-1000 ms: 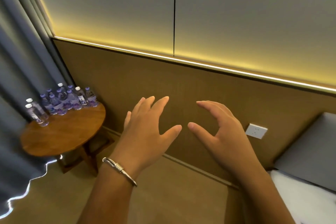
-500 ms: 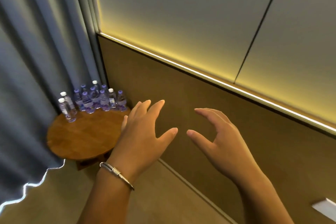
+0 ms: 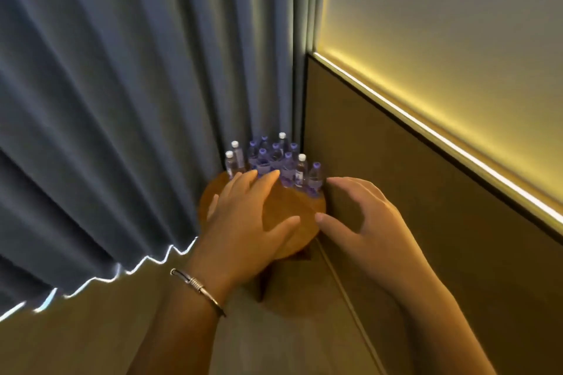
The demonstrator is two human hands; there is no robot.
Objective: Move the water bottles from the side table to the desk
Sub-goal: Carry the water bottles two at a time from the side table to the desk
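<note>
Head view, from left to right: a blue-grey curtain [image 3: 122, 100] fills the nine o'clock side, its hem edged with a bright zigzag of light near the floor. At the centre, in the corner where the curtain meets the wood wall panel [image 3: 396, 192], stands a round wooden side table [image 3: 292, 207]. The water bottles [image 3: 274, 164] stand upright in a tight cluster at the table's twelve o'clock edge, some with white caps and some with purple caps, with purple labels. The left hand [image 3: 246, 222], with a silver bracelet [image 3: 198, 286] on its wrist, is held over the table with fingers straight and spread, grasping nothing; its fingertips overlap the nearest bottles in the picture, though whether they touch I cannot tell. At three o'clock of it, the right hand [image 3: 362, 219] hangs over the table's right edge, fingers loosely arched, thumb out, also released and empty. Farther right, a lit strip [image 3: 441, 137] runs along the panel's top.
</note>
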